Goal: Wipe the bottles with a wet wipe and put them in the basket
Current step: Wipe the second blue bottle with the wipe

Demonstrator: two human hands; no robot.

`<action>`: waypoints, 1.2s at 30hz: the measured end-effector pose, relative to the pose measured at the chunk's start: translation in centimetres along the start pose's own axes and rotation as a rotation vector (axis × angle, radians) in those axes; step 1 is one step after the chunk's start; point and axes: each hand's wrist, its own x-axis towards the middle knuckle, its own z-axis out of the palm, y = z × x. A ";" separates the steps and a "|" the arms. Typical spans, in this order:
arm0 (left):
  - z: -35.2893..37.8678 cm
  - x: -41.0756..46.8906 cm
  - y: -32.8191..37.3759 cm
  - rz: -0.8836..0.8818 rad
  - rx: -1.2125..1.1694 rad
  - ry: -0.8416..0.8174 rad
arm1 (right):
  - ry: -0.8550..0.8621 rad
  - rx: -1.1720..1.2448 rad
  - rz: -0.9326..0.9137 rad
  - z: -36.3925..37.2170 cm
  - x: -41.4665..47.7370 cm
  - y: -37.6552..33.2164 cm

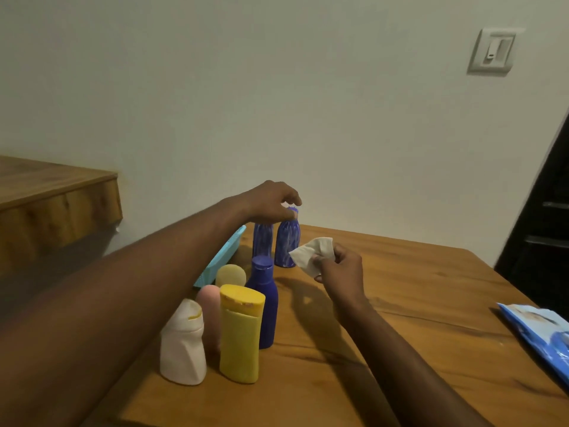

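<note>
Blue plastic streaked with white makes up the streaked blue bottle, which stands upright on the desk directly below the left grip. The left grip comes from above with thumb and fingertips curled onto the cap only, so the body is unsupported. The right grip, just beside and nearer the person, pinches a crumpled wet wipe close to the bottle's side; contact cannot be confirmed. Hazard one: a cap-only hold is narrow, so the bottle may swing or slip on lifting, more so once wetted. Hazard two: a second streaked bottle stands just beside it under the left wrist, and a sideways pull could topple it. Hazard three: the left forearm passes above the dark blue bottle, yellow bottle, pink bottle and white bottle, and a lowered arm could knock them. Hazard four: the turquoise basket lies mostly hidden behind that forearm, and a blind drop could miss it. The wipe packet lies well to the right of the right grip.
</note>
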 end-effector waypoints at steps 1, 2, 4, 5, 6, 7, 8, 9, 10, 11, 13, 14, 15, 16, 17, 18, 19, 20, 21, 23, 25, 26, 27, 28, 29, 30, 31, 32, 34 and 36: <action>0.4 0.7 -0.1 -0.001 0.026 -0.020 | 0.000 0.003 0.005 0.0 0.3 0.2; 0.7 1.2 -0.2 -0.003 0.053 -0.035 | 0.000 0.006 0.007 -0.1 0.6 0.3; 1.3 2.1 -0.3 -0.012 0.111 -0.046 | -0.005 0.006 0.013 -0.3 1.1 0.6; 1.5 2.4 -0.2 -0.018 0.145 -0.042 | -0.005 0.006 0.019 -0.4 1.4 0.7; 1.7 2.6 -0.1 -0.021 0.171 -0.031 | -0.005 0.008 0.024 -0.5 1.5 0.8; 1.8 2.8 0.0 -0.020 0.181 -0.016 | -0.004 0.010 0.028 -0.6 1.5 0.9; 1.9 2.9 0.1 -0.017 0.172 -0.003 | -0.003 0.019 0.037 -0.6 1.5 0.9; 1.9 3.0 0.2 -0.014 0.145 0.004 | -0.003 0.030 0.047 -0.7 1.4 1.0; 1.8 3.0 0.3 -0.013 0.114 0.006 | -0.005 0.044 0.055 -0.8 1.2 1.0; 1.7 2.9 0.5 -0.015 0.088 0.003 | -0.005 0.051 0.059 -1.0 1.0 0.8; 1.3 2.6 1.1 -0.018 0.057 -0.007 | 0.002 0.074 0.055 -1.4 0.5 0.5; 1.1 2.3 1.6 -0.017 0.040 -0.008 | 0.011 0.085 0.052 -1.8 0.2 0.3; 0.7 2.1 2.2 -0.011 0.022 -0.006 | 0.020 0.093 0.049 -2.3 -0.2 0.0; 0.3 1.8 3.0 -0.005 0.006 -0.006 | 0.031 0.105 0.046 -2.8 -0.6 -0.3; 0.0 1.5 3.7 0.002 -0.008 -0.011 | 0.044 0.115 0.040 -3.4 -0.9 -0.5; -0.4 1.2 4.6 0.010 -0.018 -0.021 | 0.061 0.125 0.027 -4.2 -1.4 -0.8; -0.7 0.8 5.5 0.018 -0.029 -0.034 | 0.079 0.134 0.012 -5.0 -2.0 -1.1; -1.0 0.4 6.5 0.025 -0.041 -0.051 | 0.100 0.146 -0.002 -6.0 -2.6 -1.4; -1.2 -0.1 7.6 0.032 -0.054 -0.071 | 0.123 0.157 -0.012 -6.9 -3.2 -1.7; -1.3 -1.2 9.7 0.041 -0.080 -0.112 | 0.177 0.163 -0.017 -8.6 -4.4 -1.9; -1.0 -2.5 12.0 0.051 -0.091 -0.144 | 0.228 0.121 -0.040 -10.2 -5.8 -1.9; -0.6 -3.1 13.1 0.059 -0.091 -0.160 | 0.246 0.090 -0.061 -10.9 -6.5 -1.9; -0.2 -3.7 14.0 0.065 -0.091 -0.177 | 0.257 0.057 -0.083 -11.5 -7.2 -1.8; 0.3 -4.2 15.0 0.070 -0.087 -0.190 | 0.266 0.026 -0.110 -12.2 -8.0 -1.9; 0.8 -4.8 15.9 0.070 -0.082 -0.198 | 0.271 -0.009 -0.137 -12.7 -8.8 -2.0; 1.4 -5.4 16.7 0.068 -0.078 -0.201 | 0.272 -0.044 -0.164 -13.2 -9.6 -2.0; 2.1 -5.9 17.5 0.064 -0.078 -0.198 | 0.267 -0.071 -0.188 -13.6 -10.5 -2.0; 2.8 -6.4 18.0 0.052 -0.087 -0.187 | 0.257 -0.089 -0.206 -13.8 -11.2 -1.8; 3.9 -7.5 19.2 0.018 -0.115 -0.140 | 0.219 -0.096 -0.196 -13.7 -13.0 -1.1; 4.6 -8.4 20.1 -0.002 -0.144 -0.073 | 0.171 -0.137 -0.182 -13.4 -14.7 -0.3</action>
